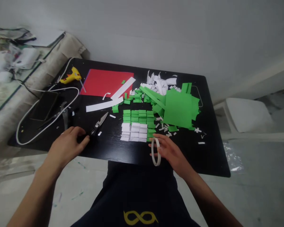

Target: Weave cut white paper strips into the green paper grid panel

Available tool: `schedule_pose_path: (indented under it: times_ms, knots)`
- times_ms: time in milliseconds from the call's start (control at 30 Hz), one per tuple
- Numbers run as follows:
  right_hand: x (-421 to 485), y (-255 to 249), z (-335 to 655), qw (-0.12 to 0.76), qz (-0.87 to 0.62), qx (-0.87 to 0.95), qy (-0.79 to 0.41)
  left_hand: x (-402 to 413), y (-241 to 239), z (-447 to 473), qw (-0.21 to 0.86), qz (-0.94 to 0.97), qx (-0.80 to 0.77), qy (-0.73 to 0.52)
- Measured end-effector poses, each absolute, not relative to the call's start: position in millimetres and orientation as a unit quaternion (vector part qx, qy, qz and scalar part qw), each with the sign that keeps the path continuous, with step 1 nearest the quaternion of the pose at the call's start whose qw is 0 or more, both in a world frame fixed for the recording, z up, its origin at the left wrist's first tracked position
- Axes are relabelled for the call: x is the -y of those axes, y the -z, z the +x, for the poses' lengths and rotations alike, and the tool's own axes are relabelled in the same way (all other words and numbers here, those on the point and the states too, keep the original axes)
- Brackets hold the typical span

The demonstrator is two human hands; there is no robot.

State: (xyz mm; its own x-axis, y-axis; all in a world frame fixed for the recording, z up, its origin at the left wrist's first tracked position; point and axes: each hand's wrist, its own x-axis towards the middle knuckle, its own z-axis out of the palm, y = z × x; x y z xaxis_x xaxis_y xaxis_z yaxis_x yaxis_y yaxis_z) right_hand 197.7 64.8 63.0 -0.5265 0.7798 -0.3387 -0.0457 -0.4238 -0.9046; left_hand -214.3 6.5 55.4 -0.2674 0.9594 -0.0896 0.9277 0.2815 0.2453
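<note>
The right hand's (169, 151) grip is closed on one white ring (158, 157), thumb on the near face, fingers behind. The ring is over the front edge of the bench (210, 157), on edge; its outline is tall and narrow, the long axis running nearly straight up the view with a slight lean. Just past it lie folded paper pieces: white pieces (134, 131) in three columns, green pieces (138, 116) in four behind them, the rightmost green column coming forward beside the white. Pieces overlap too much for a sure total.

The left hand's (69, 143) grip is loose, thumb apart from fingers, nothing seen in it. One pair of scissors (100, 121) lies just beyond the thumb, tips pointing away and to the right; whether the handles are touched, I cannot tell.

Farther out: two white strips (104, 104), one red sheet (104, 82), one yellow glue gun (72, 76), and one phone (44, 105) ringed by a white cable (72, 88). A green sheet (178, 108) and white scraps (161, 82) crowd the right.
</note>
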Motion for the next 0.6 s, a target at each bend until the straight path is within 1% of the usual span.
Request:
schedule_pose_path:
  times_ms: [100,200,300,400,500,600]
  knots:
    - [-59.4,-67.9,181.3,0.266,-0.396,0.426,-0.769,-1.0,-46.6,-229.0,0.131,0.612,-0.777,-0.062]
    - [-56.6,-70.2,172.2,0.243,-0.377,0.414,-0.792,0.3,-39.3,-227.6,0.124,0.634,-0.76,-0.07]
    - [-55.6,-69.9,169.1,0.233,-0.344,0.444,-0.794,-2.5,-38.8,-220.6,0.109,0.641,-0.758,-0.053]
    - [-55.2,-70.9,168.8,0.23,-0.341,0.483,-0.773,-4.6,-44.2,-216.3,0.116,0.636,-0.762,-0.026]
    - [-54.6,-74.2,170.1,0.226,-0.354,0.508,-0.752,-1.5,-53.4,-217.0,0.167,0.632,-0.756,-0.034]
    - [-53.7,-76.2,172.5,0.222,-0.356,0.536,-0.732,5.4,-64.3,-217.0,0.255,0.616,-0.74,-0.092]
